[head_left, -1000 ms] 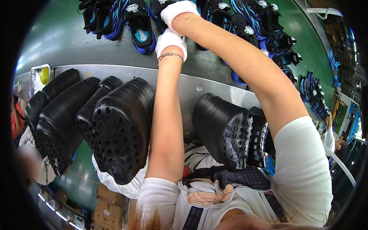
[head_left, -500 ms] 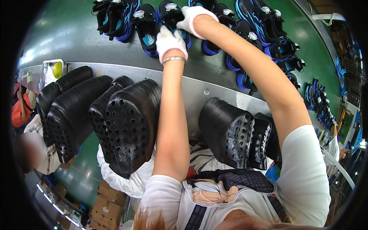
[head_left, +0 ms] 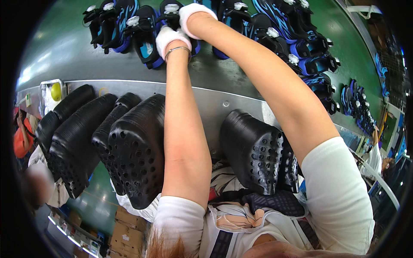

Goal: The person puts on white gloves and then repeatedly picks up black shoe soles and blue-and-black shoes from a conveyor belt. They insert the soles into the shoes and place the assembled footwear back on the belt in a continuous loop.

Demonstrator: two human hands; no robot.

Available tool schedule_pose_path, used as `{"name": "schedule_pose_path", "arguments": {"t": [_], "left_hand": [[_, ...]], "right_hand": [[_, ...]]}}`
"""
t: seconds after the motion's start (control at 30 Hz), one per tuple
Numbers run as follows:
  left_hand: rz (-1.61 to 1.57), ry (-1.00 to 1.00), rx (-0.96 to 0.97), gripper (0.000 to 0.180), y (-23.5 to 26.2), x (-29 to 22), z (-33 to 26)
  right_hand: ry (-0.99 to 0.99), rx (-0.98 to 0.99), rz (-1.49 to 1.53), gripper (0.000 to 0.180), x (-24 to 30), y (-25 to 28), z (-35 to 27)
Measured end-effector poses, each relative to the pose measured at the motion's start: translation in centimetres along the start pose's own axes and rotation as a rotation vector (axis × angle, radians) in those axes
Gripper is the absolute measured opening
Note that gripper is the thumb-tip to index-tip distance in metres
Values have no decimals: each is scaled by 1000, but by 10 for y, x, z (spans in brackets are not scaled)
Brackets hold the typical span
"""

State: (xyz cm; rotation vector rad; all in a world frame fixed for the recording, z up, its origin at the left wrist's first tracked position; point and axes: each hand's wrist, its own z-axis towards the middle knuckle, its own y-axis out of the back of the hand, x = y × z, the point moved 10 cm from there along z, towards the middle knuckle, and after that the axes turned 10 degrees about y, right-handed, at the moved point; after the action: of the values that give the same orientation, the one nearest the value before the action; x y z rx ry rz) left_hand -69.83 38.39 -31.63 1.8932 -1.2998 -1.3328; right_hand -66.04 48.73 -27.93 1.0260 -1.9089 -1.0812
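Both your gloved hands reach to the top centre of the frame, onto the green belt [head_left: 69, 38]. Your left hand [head_left: 171, 38] and right hand [head_left: 193, 12] meet on 1 black-and-blue shoe [head_left: 176, 15] in the row there; how tightly either glove closes on it cannot be told. Stacks of black perforated soles [head_left: 137, 150] lean on the metal ledge [head_left: 215, 103] at mid-frame.

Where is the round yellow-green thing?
In the head view, the round yellow-green thing sits far left in a small clear tray, just above the stacked black perforated shoe soles.
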Motion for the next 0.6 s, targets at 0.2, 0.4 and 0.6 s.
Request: {"name": "schedule_pose_path", "arguments": {"t": [0.2, 0.4, 0.6], "left_hand": [[81, 67, 13, 31, -17, 15, 27], [37, -1, -71, 45, -4, 7, 24], [7, -30, -308, 59, 50, 7, -26]], "right_hand": [[91, -57, 57, 30, 14, 5, -5], [61, 4, 234, 40, -4, 8, -11], [73, -105, 294, 49, -78, 86, -157]]}}
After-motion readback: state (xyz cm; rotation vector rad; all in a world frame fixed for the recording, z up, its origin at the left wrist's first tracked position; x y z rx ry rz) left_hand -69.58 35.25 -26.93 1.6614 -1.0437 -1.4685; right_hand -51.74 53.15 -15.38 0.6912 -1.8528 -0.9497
